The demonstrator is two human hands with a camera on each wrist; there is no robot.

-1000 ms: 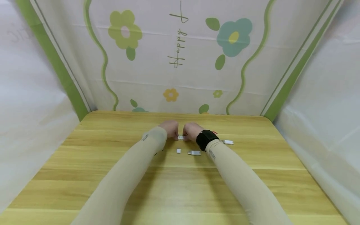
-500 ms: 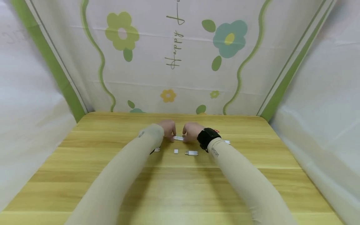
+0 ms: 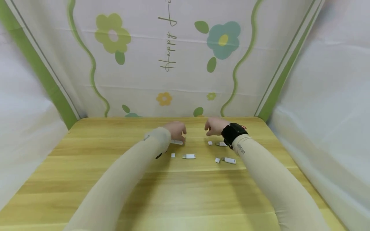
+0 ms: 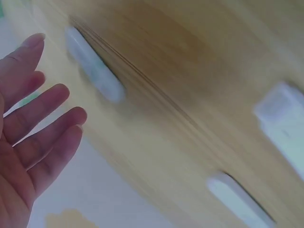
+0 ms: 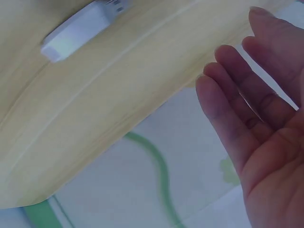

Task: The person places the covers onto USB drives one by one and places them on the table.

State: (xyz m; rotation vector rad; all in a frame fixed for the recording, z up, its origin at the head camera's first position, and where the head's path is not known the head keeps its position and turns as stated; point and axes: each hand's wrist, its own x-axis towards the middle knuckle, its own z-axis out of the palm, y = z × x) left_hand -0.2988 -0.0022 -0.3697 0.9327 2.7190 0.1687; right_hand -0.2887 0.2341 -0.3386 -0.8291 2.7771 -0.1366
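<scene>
Several white USB sticks lie on the wooden table. My left hand point(image 3: 175, 131) is open just above a capped-looking USB stick point(image 3: 177, 142), partly hidden behind the hand in the head view. The left wrist view shows its fingers point(image 4: 52, 104) spread with nothing between them, apart from the nearest stick point(image 4: 95, 64). Over to the right, my right hand point(image 3: 215, 126) hovers behind a small white cap point(image 3: 210, 143) and an uncapped USB stick point(image 3: 221, 144). Its palm is bare in the right wrist view, where a stick point(image 5: 78, 32) shows its metal plug.
Closer to the body, another uncapped USB stick point(image 3: 189, 156) lies beside its loose cap point(image 3: 173, 155). Right of these are one more cap point(image 3: 217, 160) and stick point(image 3: 229, 160). A flowered curtain point(image 3: 185, 73) hangs along the table's back edge.
Both hands have let go of the USB stick that was between them. My right hand has moved off to the right, uncovering a stick and cap. The head view has turned slightly right.
</scene>
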